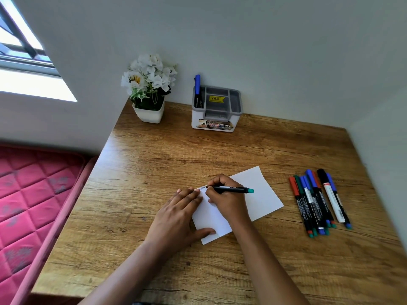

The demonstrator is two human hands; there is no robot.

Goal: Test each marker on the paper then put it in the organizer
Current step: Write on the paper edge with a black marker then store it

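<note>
- Head view looks down on a wooden desk (176,155) set against a pale wall.
- Right hand (224,201) grips a black marker (233,189) with a teal end, its fingers (217,182) curled round the barrel near the tip. The tip meets the far left corner of the paper (262,194), where a few scribbles show.
- Left hand (178,214) lies flat, fingers straight and close together, pressing down the paper's left edge, with the thumb on its near corner.
- Paper is white, lies askew near the desk's middle and is partly covered by both hands.
- Organizer (217,108), white with a grey divided top and a yellow sticker, stands at the back of the desk by the wall. A blue pen (197,86) stands upright in its left compartment.
- Spare markers (319,201) lie side by side to the right, well apart from the paper, with red, green, blue and black caps.
- Flower pot (149,113) with white blooms stands at the back left corner, near the organizer.
- Pink quilted mattress (33,194) lies left of the desk, under a window (22,62).
</note>
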